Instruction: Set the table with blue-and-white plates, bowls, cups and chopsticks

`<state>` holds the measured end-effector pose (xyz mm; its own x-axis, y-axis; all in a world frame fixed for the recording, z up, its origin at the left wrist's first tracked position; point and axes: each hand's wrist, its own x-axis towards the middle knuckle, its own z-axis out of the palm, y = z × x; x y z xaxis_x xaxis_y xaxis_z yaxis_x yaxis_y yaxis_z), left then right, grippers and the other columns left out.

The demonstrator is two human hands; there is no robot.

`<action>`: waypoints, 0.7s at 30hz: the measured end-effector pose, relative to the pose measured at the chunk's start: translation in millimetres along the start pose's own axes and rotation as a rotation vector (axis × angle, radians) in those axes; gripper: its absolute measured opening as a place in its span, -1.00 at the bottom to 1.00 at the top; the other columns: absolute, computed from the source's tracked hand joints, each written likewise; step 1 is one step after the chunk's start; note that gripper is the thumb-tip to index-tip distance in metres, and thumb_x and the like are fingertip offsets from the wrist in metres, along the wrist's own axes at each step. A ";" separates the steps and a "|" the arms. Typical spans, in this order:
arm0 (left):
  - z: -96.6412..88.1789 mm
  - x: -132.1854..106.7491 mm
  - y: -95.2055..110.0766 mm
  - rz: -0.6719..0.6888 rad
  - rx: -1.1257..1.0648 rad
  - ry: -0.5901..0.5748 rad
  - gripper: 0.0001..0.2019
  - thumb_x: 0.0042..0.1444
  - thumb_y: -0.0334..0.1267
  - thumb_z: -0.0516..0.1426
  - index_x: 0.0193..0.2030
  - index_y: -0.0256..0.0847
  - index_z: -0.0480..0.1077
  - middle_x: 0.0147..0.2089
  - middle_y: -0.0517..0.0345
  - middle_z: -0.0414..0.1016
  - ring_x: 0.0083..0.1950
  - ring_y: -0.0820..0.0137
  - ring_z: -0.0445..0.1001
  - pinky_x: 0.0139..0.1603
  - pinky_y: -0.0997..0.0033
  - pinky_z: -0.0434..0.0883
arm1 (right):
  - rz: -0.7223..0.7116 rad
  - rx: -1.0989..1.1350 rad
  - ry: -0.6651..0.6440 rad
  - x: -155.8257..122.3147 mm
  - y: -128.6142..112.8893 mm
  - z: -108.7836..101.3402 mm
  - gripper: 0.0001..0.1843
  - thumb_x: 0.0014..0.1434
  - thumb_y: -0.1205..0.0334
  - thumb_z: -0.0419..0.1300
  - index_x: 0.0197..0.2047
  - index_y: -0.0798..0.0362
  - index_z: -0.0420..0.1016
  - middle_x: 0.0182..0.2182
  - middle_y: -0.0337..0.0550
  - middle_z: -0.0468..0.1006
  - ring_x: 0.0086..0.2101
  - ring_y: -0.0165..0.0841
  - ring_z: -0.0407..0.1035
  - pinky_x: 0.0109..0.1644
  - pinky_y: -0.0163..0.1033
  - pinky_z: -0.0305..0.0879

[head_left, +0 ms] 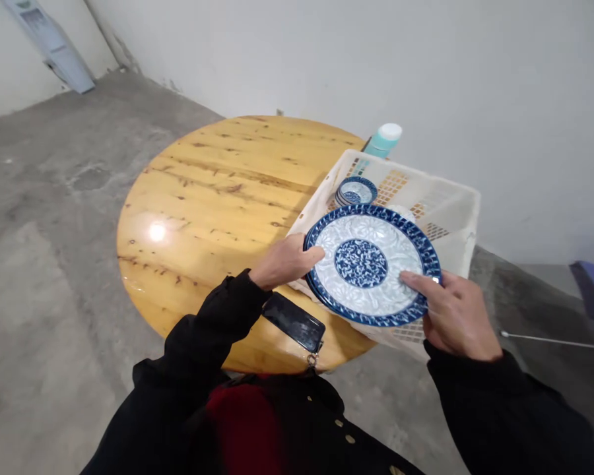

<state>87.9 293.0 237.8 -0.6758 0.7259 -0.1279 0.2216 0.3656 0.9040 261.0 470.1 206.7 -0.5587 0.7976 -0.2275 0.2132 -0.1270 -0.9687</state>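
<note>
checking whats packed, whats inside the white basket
The basket holds a small stack of blue-and-white dishes and something white; the held plate covers whatever lies beneath it.

plate point(361, 264): deep blue patterned rim, white ground with pale floral relief, blue leafy centre medallion. small dish point(356, 191): matching blue and white. round tabletop point(218, 191): honey yellow, brown knots and streaks. crate point(450, 211): white, orange-tinted lattice. bottle point(382, 140): teal, white cap. sleeves point(208, 336): black.
</note>
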 end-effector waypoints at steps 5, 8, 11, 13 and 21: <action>-32.0 -76.6 -37.8 0.000 0.094 -0.074 -0.86 0.10 -0.26 0.01 -0.46 -0.19 0.18 -0.47 0.24 0.25 -0.40 0.44 0.21 -0.38 0.41 0.15 | 0.060 -0.008 -0.088 -72.1 31.4 30.6 -0.67 -0.10 0.08 0.43 -0.28 0.11 0.61 -0.40 -0.12 0.67 -0.41 -0.20 0.52 -0.31 -0.18 0.46; -53.1 -128.2 -73.1 -0.027 0.106 -0.071 -0.87 0.11 -0.23 0.00 -0.42 -0.20 0.23 -0.43 0.21 0.33 -0.36 0.39 0.29 -0.35 0.42 0.20 | 0.063 -0.003 -0.144 -118.9 61.8 60.4 -0.65 -0.05 0.06 0.41 -0.24 0.11 0.61 -0.36 -0.09 0.68 -0.37 -0.17 0.54 -0.29 -0.16 0.45; -78.4 -181.4 -109.4 -0.076 0.137 -0.057 -0.85 0.13 -0.21 -0.01 -0.40 -0.19 0.26 -0.39 0.16 0.40 -0.31 0.34 0.36 -0.31 0.41 0.24 | 0.096 0.017 -0.198 -169.2 90.4 96.4 -0.61 -0.01 0.04 0.39 -0.18 0.12 0.61 -0.30 -0.05 0.70 -0.33 -0.13 0.56 -0.24 -0.12 0.47; -97.9 -215.5 -131.4 -0.127 0.176 -0.039 -0.84 0.15 -0.19 -0.02 -0.38 -0.19 0.28 -0.35 0.13 0.45 -0.28 0.31 0.41 -0.28 0.39 0.25 | 0.109 0.001 -0.222 -201.9 106.9 121.8 -0.60 -0.01 0.02 0.38 -0.18 0.12 0.61 -0.28 -0.04 0.70 -0.28 -0.11 0.56 -0.18 -0.11 0.47; -161.0 -324.8 -194.3 -0.344 0.312 0.030 -0.82 0.17 -0.14 -0.01 -0.39 -0.16 0.25 -0.34 0.10 0.46 -0.26 0.25 0.44 -0.27 0.36 0.22 | 0.140 -0.061 -0.316 -298.0 152.2 207.6 -0.61 -0.01 0.02 0.35 -0.20 0.14 0.63 -0.24 -0.01 0.70 -0.23 -0.07 0.55 -0.07 -0.04 0.45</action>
<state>151.2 -107.6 169.4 -0.7660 0.5161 -0.3833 0.1786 0.7436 0.6443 293.6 90.7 106.4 -0.7395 0.5515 -0.3860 0.3470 -0.1790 -0.9206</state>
